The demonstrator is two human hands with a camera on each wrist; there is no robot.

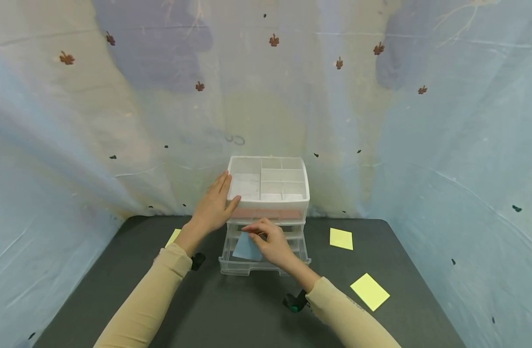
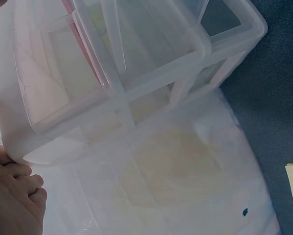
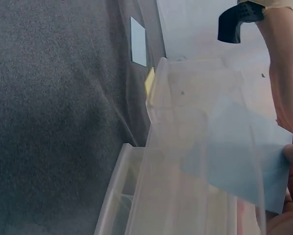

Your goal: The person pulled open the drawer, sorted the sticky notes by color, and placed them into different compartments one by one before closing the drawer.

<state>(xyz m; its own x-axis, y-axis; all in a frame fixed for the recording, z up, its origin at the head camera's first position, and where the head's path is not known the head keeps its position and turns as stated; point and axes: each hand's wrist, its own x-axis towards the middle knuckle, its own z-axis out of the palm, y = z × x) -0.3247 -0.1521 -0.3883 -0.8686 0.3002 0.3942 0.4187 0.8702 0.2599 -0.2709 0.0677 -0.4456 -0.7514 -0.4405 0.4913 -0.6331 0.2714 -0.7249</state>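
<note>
Blue note pinched over a pulled-out drawer

From my end, the head view gives me one white drawer box (image 1: 267,205) on one dark table (image 1: 222,314), its top tray (image 1: 244,186) divided into six compartments. One clear drawer (image 1: 235,268) is pulled out at the bottom, and one pinkish drawer (image 1: 266,213) sits closed above it. I count one blue note (image 1: 247,247) and three yellow ones: a far yellow note (image 1: 341,239) and a near yellow note (image 1: 370,292) right of the box, plus a left yellow note (image 1: 173,237) partly covered by the left arm. The right wrist view adds one pale note (image 3: 138,41) on the table.

Both arms reach forward in light sleeves (image 1: 139,304). I see the left hand (image 1: 211,208) laid along the box's left side, fingers nearly straight, thumb spread toward the front corner; it touches the box without gripping it. The right hand (image 1: 272,241) is over the clear drawer, thumb and fingers drawn together, pinching the blue note.

That note hangs below and left of the right fingertips, over the clear drawer, and is well apart from the left hand. I cannot tell whether its lower edge touches the drawer's bottom.
</note>
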